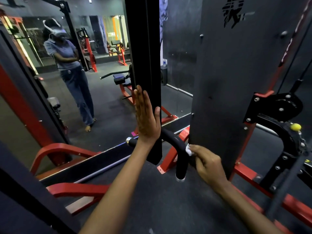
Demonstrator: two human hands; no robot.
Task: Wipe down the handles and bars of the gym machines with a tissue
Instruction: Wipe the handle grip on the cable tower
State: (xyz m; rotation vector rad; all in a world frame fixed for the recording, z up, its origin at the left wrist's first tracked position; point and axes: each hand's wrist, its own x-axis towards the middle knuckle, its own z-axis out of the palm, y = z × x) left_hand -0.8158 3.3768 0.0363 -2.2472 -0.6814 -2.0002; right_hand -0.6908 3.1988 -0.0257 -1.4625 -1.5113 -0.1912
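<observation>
A black padded curved handle bar [179,149] with chrome end caps sits low in the middle of the head view. My right hand [207,163] pinches a small white tissue [188,149] and presses it against the bar's bend. My left hand [146,117] is flat with fingers straight, its palm resting on a black upright post [145,53] of the machine. Part of the bar is hidden behind that post and my left wrist.
A wide dark shroud panel [236,73] stands right of the bar, with a black pulley bracket [276,108] and a yellow knob [295,127] further right. Red frame feet [64,149] lie on the dark rubber floor. A wall mirror [94,53] reflects a standing person.
</observation>
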